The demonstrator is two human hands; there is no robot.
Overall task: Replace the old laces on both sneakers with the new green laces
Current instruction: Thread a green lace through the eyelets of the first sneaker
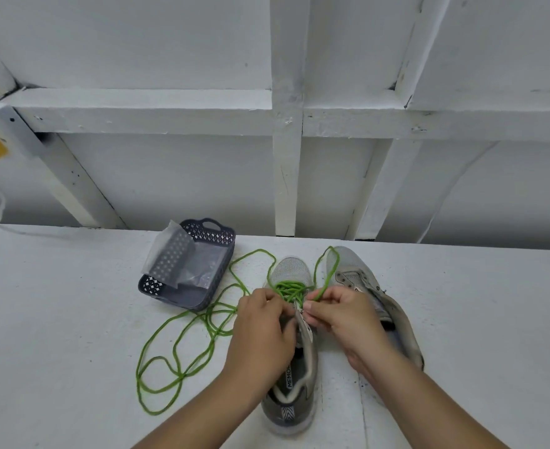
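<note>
Presently, items logged from left to right.
Table [73, 319]: white painted surface, carrying everything listed below.
Loose green lace [183, 345]: thin bright-green cord lying in slack overlapping loops on the table, left of the shoes, running up past the basket toward the toe of the left sneaker.
Basket [222, 236]: dark grey perforated plastic, handle at the far end, holding clear plastic packaging [183, 260]; sits beyond the loops, just left of the shoes.
My left hand [262, 328]: fingers curled over the left side of the shoe's lace area, pinching there; whether on lace or eyelet flap I cannot tell.
Left sneaker [294, 367]: grey mesh, toe pointing away from me, green lace [288, 288] already crossed through the front eyelets.
My right hand [341, 314]: thumb and fingers pinching the green lace end, which loops up over the toes.
Right sneaker [364, 280]: grey, worn, just beside the first, eyelets showing no lace.
</note>
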